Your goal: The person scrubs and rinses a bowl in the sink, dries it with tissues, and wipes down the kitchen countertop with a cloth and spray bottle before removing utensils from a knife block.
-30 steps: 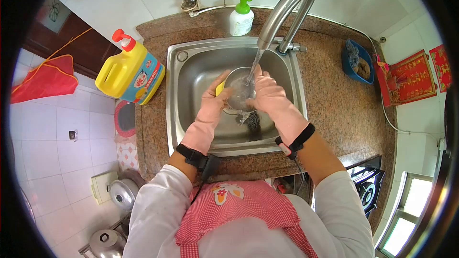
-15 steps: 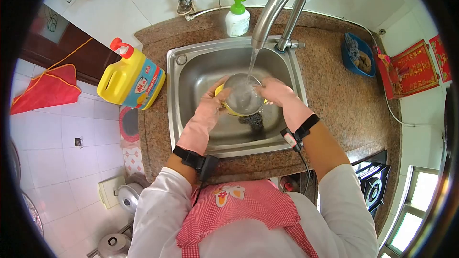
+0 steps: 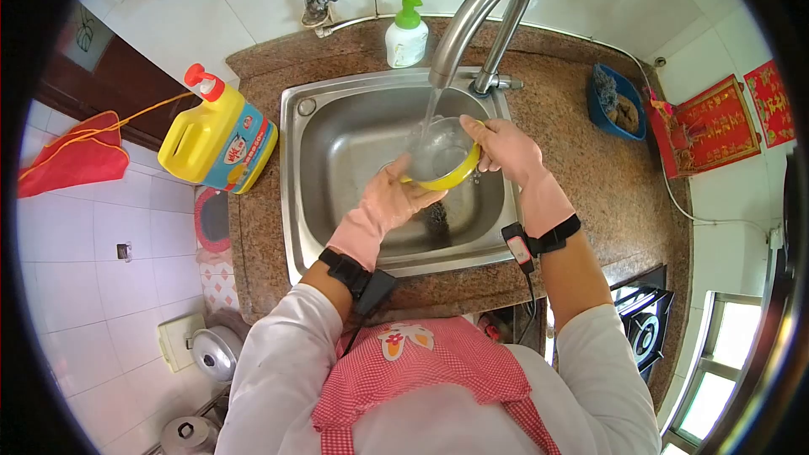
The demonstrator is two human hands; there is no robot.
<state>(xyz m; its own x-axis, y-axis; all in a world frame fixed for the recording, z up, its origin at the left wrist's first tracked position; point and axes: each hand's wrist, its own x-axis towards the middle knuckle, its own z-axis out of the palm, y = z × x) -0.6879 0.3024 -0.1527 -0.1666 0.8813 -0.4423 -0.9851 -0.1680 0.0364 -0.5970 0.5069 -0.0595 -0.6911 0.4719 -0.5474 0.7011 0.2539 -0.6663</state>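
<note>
A bowl (image 3: 444, 154) with a yellow outside and a greyish inside is held over the sink (image 3: 337, 232), tilted under the running faucet (image 3: 487, 21). My left hand (image 3: 390, 198) supports its lower left side, fingers beneath and thumb near the rim. On the upper right, my right hand (image 3: 503, 147) grips the rim, thumb on top. Water falls from the spout onto the bowl's inner left part. Below it, a dark scouring pad (image 3: 436, 221) lies on the sink bottom, partly covered by the bowl and left hand.
A yellow detergent jug (image 3: 221, 135) stands left of the sink. Behind the sink is a white pump bottle (image 3: 407, 38) with a green top. On the right counter sits a blue basket (image 3: 615, 105) with scrubbers, and a gas stove (image 3: 645, 329) lies nearer, at right.
The bowl has turned from nearly level to tilted, so more of its yellow outside shows. My right hand has risen with its rim; the left has slid under the lower left side.
</note>
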